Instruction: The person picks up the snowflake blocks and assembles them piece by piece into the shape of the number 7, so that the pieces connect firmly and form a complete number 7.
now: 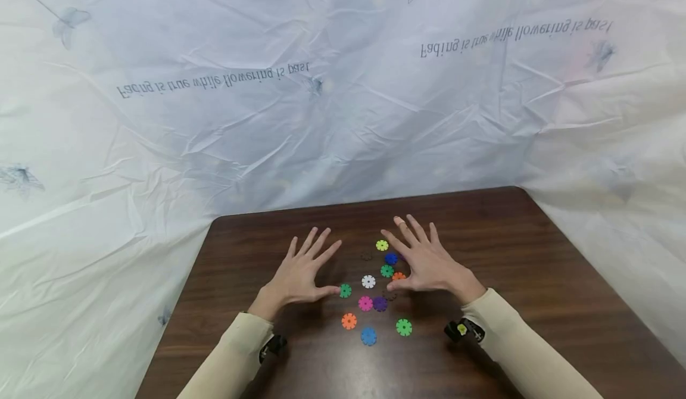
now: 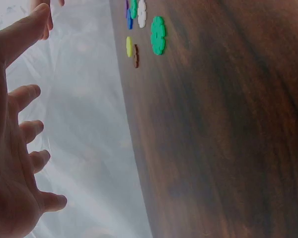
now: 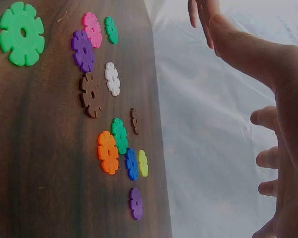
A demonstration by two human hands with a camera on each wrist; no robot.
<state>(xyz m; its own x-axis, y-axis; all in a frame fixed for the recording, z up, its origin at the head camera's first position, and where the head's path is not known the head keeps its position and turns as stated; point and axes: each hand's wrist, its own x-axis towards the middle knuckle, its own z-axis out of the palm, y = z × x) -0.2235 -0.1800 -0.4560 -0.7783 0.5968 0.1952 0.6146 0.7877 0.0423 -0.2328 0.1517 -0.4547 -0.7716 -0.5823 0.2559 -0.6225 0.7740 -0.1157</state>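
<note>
Cream fabric sleeves (image 1: 230, 354) end in left hand (image 1: 300, 272) and right hand (image 1: 431, 264), fingers splayed, empty, apparently hovering. Notched multicoloured plastic discs (image 1: 365, 280) lie mostly between, on the brown wood-grain table (image 1: 536, 280), spread presumably within reach.

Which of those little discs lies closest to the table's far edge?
The yellow disc near the right hand: it's the only yellow one, and all the other discs lie farther from that edge.

- White notched disc (image 1: 368, 281): flat, amid other discs.
- Pink disc (image 1: 365, 304): flat, just beside a purple disc (image 1: 380, 304).
- Yellow disc (image 1: 382, 245): flat, at the scatter's far end.
</note>
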